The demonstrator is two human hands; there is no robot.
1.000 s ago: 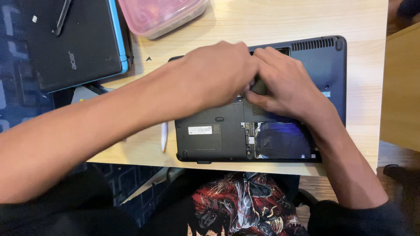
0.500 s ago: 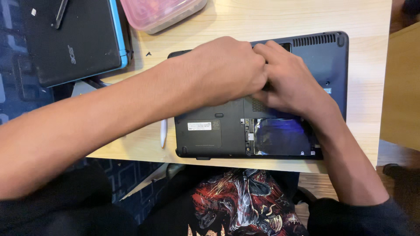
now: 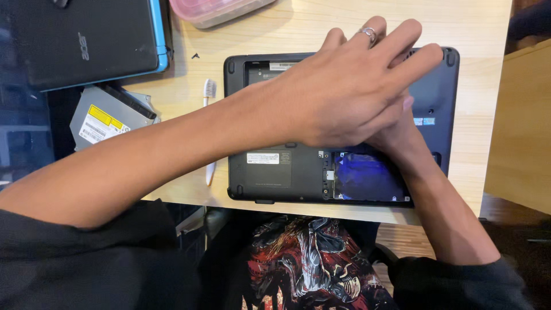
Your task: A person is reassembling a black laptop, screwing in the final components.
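A black laptop (image 3: 275, 172) lies bottom side up on the light wooden table (image 3: 304, 28), with an uncovered bay (image 3: 367, 178) showing blue near its front edge. My left hand (image 3: 350, 92) reaches across from the left and hovers over the laptop's middle and back right. Its fingers are stretched and spread, one wears a ring, and nothing is in it. My right hand (image 3: 402, 135) lies beneath it on the laptop's underside. Only the wrist and part of the back of that hand show; its fingers are hidden.
A white toothbrush (image 3: 209, 92) lies left of the laptop. Further left are a silver optical drive (image 3: 109, 115) and a second closed black laptop with a blue edge (image 3: 80, 40). A pink lidded container (image 3: 218, 8) sits at the back. A wooden panel (image 3: 522, 126) stands to the right.
My left hand has lifted off the laptop and spread its fingers; before, both hands pressed together on the underside. The camera view has moved closer.
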